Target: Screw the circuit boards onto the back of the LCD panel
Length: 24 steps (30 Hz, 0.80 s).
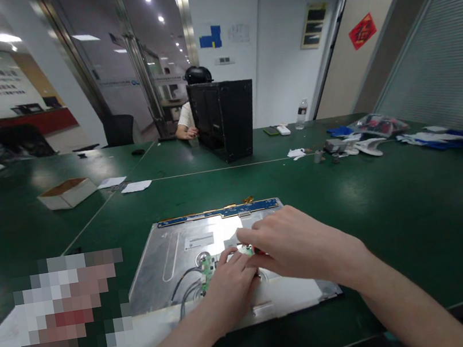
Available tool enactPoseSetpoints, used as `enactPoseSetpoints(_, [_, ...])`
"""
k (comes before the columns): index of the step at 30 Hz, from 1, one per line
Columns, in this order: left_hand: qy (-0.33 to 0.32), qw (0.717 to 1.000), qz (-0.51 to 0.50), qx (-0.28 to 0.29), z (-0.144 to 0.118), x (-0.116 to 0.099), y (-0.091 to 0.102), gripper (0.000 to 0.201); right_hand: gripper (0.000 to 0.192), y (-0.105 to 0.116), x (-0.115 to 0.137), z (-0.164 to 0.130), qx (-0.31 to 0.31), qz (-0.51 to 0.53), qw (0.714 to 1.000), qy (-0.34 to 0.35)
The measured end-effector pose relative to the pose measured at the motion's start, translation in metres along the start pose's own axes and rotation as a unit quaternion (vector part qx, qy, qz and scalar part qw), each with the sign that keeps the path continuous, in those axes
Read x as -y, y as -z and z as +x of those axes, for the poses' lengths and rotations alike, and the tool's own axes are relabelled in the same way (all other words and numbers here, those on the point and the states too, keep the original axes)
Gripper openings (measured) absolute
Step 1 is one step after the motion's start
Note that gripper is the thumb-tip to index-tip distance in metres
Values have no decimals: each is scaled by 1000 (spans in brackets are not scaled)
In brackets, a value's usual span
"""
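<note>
Bare silvery metal makes up the back of the display panel, which lies flat on the green counter just in front of the person, its long axis running left to right across the view, the edge with the blue circuit strip pointing away toward the black computer case and its near edge toward the person. Both hands meet over the middle of the panel, at a small green circuit board from which grey cables curve off to the left. The left hand rests with its fingers curled down onto the board and the parts beside it; the right hand reaches across from the right, its fingertips pinched together on something small at the board's edge, though the hand hides what exactly is gripped. The work in hand looks like freeing or seating a small connector, and it would go best with the left hand pressing the board steady while the right pulls or pushes in line with the socket, never by the wires, and without levering against the thin metal. A white sheet lies at the panel's near left edge.
</note>
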<state>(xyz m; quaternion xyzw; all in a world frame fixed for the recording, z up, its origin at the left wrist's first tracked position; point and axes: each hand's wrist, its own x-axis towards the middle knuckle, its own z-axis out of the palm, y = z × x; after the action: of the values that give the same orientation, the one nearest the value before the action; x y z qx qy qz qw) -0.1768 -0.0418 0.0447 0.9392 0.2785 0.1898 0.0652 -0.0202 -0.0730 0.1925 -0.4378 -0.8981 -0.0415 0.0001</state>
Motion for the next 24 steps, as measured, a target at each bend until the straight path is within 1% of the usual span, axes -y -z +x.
enactPoseSetpoints(3, [4,1000,4,-2,0,1,-1,16,10,1,0,0,3,0,1000,12])
enactPoseSetpoints(8, [-16,1000,10,-14,0,0,1,17,11,3,1,-1,6,-1,1000,12])
enactPoseSetpoints(14, [-8,1000,7,-1,0,-1,4,16,12,3,1,0,10,2,1000,12])
enactPoseSetpoints(17, [-10,1000,9,-3,0,-1,4,16,13,4,2,0,17,7,1000,9])
enactPoseSetpoints(24, [0,1000,16,-5,-3,-1,3,16,10,3,2,-1,6,20,1000,-2])
